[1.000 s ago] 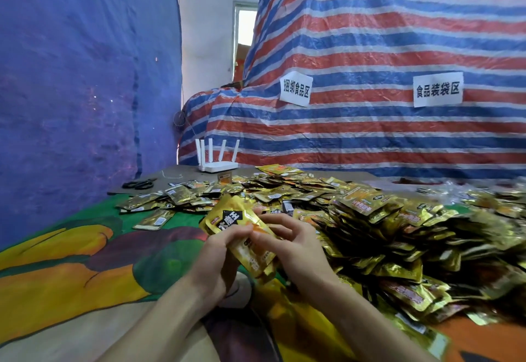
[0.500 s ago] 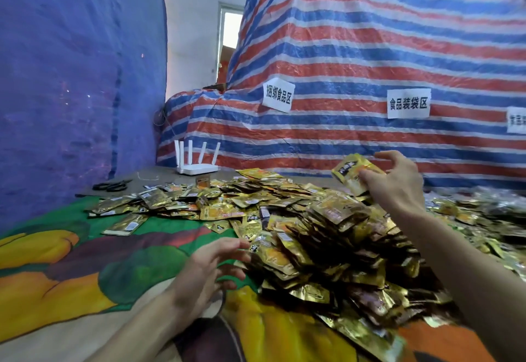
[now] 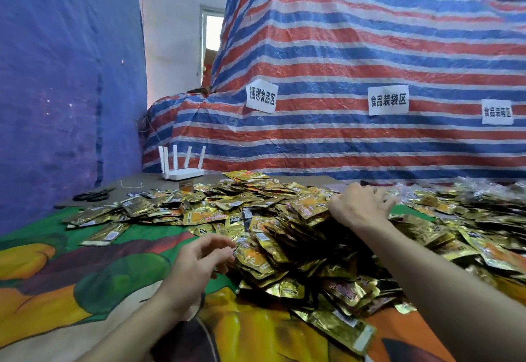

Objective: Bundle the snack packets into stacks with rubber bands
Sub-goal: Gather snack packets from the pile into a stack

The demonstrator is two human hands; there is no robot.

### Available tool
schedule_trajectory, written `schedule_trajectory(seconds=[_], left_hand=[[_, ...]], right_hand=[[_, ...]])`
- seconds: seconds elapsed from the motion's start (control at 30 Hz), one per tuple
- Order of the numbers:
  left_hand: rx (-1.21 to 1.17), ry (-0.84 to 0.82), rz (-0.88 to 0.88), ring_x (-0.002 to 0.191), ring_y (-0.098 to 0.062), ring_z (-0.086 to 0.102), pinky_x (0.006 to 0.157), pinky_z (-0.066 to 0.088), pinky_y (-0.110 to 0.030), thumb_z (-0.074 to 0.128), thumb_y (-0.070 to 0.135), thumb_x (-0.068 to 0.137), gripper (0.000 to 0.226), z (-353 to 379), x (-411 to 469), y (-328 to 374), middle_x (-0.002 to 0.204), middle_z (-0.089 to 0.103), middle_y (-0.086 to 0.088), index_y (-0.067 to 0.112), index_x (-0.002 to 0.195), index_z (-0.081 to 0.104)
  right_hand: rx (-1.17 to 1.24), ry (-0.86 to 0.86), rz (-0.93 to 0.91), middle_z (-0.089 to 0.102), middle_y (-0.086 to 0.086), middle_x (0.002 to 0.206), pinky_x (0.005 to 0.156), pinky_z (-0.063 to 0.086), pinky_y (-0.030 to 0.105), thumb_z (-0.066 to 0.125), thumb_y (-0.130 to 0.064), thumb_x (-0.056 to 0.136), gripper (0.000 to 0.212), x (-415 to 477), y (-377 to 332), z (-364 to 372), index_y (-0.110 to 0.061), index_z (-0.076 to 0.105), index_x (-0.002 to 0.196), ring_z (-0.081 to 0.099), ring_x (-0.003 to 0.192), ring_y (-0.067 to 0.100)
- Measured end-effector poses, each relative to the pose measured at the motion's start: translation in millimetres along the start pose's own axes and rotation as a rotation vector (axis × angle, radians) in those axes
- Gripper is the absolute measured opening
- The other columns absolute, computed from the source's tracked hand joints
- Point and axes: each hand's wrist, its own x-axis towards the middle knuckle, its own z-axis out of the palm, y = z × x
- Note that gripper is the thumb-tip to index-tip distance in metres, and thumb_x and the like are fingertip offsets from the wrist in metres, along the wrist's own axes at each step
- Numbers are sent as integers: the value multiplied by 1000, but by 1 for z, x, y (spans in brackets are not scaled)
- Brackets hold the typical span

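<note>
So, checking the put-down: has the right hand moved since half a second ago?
Yes. The right hand has dropped from in front of the tarp down onto the far side of the pile.

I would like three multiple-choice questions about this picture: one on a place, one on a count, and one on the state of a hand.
1. Where do the scissors lie?
A. on the packets
B. at the far left, on the brown board
C. in a hand

2. How many white paper signs hang on the striped tarp?
A. one
B. three
C. six

3. What does the left hand hold?
A. a banded stack
B. the scissors
C. nothing that shows

Key: B, they lie on the board, left of the white router; B, three signs show along the tarp; C, its fingers are loosely curled with nothing between them.
</note>
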Motion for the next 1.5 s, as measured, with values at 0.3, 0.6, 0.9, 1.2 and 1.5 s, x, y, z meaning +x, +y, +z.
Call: schedule_trajectory(seconds=[0.3, 0.6, 0.9, 1.2, 1.5], left_hand=[[508, 103, 38, 84, -21, 62, 74, 52, -35, 60, 11, 96, 12, -43, 49, 0, 89, 68, -7, 15, 89, 68], [1239, -8, -44, 117, -18, 52, 106, 36, -41, 64, 42, 88, 33, -94, 130, -41, 124, 54, 6, 35, 119, 55], [1257, -97, -180, 132, -32, 43, 113, 32, -50, 72, 58, 74, 89, -109, 215, -92, 147, 41, -11, 31, 149, 32], [1228, -232, -173, 140, -31, 39, 113, 31, -48, 62, 67, 81, 80, -107, 252, -118, 155, 40, -9, 42, 151, 32], [1469, -141, 200, 106, -41, 62, 80, 47, -45, 41, 25, 103, 22, -104, 228, -107, 115, 64, -20, 8, 113, 51]], right_hand=[[122, 16, -436, 54, 17, 128, 105, 36, 52, 53, -34, 88, 38, -38, -83, -5, -13, 59, 120, 45, 121, 35], [-14, -425, -604, 62, 10, 105, 82, 55, 38, 53, -16, 87, 23, -22, -182, 69, -11, 55, 110, 61, 98, 27], [-290, -474, -428, 14, 23, 162, 120, 23, 60, 69, -39, 85, 95, 61, -232, 147, -18, 13, 159, 15, 149, 44], [-309, -638, -550, 46, 4, 152, 109, 44, 50, 87, -72, 48, 125, 81, -250, 181, -21, 38, 150, 49, 133, 32], [-352, -660, -593, 55, 4, 137, 104, 48, 47, 71, -92, 23, 141, 74, -254, 172, -21, 48, 143, 55, 121, 30]])
